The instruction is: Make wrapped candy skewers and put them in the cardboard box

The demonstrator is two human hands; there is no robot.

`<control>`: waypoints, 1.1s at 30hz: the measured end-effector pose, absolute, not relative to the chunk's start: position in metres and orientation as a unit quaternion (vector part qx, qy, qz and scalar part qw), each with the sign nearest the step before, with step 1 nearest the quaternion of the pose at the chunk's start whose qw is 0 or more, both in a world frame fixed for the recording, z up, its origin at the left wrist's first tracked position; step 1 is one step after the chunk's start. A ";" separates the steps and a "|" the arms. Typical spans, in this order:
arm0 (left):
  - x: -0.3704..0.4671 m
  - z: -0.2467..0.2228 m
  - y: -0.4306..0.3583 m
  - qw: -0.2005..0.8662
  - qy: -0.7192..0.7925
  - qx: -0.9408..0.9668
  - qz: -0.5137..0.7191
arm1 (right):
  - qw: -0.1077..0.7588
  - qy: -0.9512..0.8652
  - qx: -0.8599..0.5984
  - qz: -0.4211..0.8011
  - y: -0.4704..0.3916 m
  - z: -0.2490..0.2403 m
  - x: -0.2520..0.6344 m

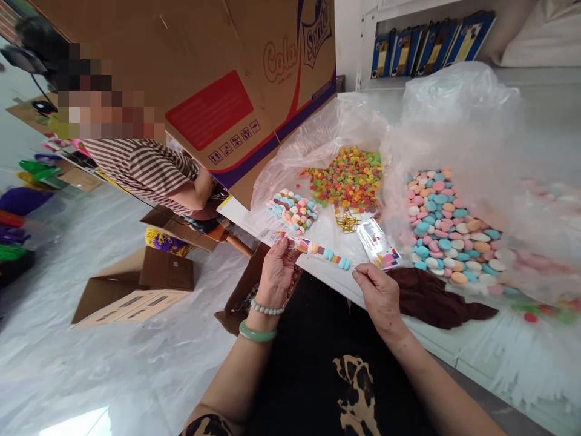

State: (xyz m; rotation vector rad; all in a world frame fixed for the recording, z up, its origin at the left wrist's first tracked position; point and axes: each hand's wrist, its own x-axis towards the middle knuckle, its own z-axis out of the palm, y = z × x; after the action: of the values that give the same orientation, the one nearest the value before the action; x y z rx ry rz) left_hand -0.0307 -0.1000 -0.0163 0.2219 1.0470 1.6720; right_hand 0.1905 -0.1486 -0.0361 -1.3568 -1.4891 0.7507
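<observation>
A strand of colourful candies (327,253) is stretched between my two hands over the table's front edge. My left hand (279,269), with a beaded bracelet and a green bangle on its wrist, pinches the strand's left end. The fingers of my right hand (377,293) are closed at the right end, beside the blue candies. Just beyond lies a heap of finished-looking candy strands (293,211). Behind it, small ring candies (351,178) are piled on clear plastic, with gold ties (347,221) and a printed card packet (377,242) in front. Pastel oval candies (447,227) lie to the right.
A large cardboard box (227,79) stands at the back left. A person in a striped shirt (140,169) sits beyond it. Open boxes (136,284) are on the floor. A dark brown cloth (438,300) lies near my right hand. Blue packages (431,48) fill a shelf behind.
</observation>
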 end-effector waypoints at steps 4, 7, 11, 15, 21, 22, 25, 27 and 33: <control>-0.034 -0.021 -0.098 0.548 0.453 0.074 0.699 | 0.466 -0.598 -0.563 0.330 -0.145 -0.037 0.186; -0.028 -0.023 -0.098 0.558 0.450 0.074 0.694 | 0.454 -0.601 -0.559 0.345 -0.143 -0.038 0.180; -0.016 -0.026 -0.100 0.592 0.427 0.086 0.678 | 0.436 -0.601 -0.555 0.374 -0.141 -0.039 0.174; -0.015 -0.025 -0.099 0.609 0.431 0.104 0.658 | 0.399 -0.567 -0.554 0.460 -0.138 -0.040 0.172; -0.020 -0.023 -0.098 0.640 0.442 0.201 0.596 | 0.364 -0.512 -0.534 0.566 -0.139 -0.044 0.167; -0.019 -0.023 -0.099 0.644 0.442 0.215 0.586 | 0.365 -0.510 -0.528 0.573 -0.139 -0.045 0.166; -0.017 -0.025 -0.101 0.667 0.431 0.244 0.557 | 0.373 -0.505 -0.507 0.590 -0.141 -0.051 0.167; -0.018 -0.023 -0.101 0.680 0.422 0.252 0.544 | 0.380 -0.520 -0.516 0.564 -0.142 -0.055 0.170; -0.020 -0.013 -0.096 0.671 0.460 0.228 0.536 | 0.369 -0.599 -0.562 0.435 -0.143 -0.056 0.175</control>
State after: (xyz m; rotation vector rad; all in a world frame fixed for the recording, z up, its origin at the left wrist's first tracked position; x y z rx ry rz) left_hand -0.0199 -0.0962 -0.0130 0.5141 1.0359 1.2072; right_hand 0.1754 -0.1430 -0.0559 -1.4412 -1.5367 1.1172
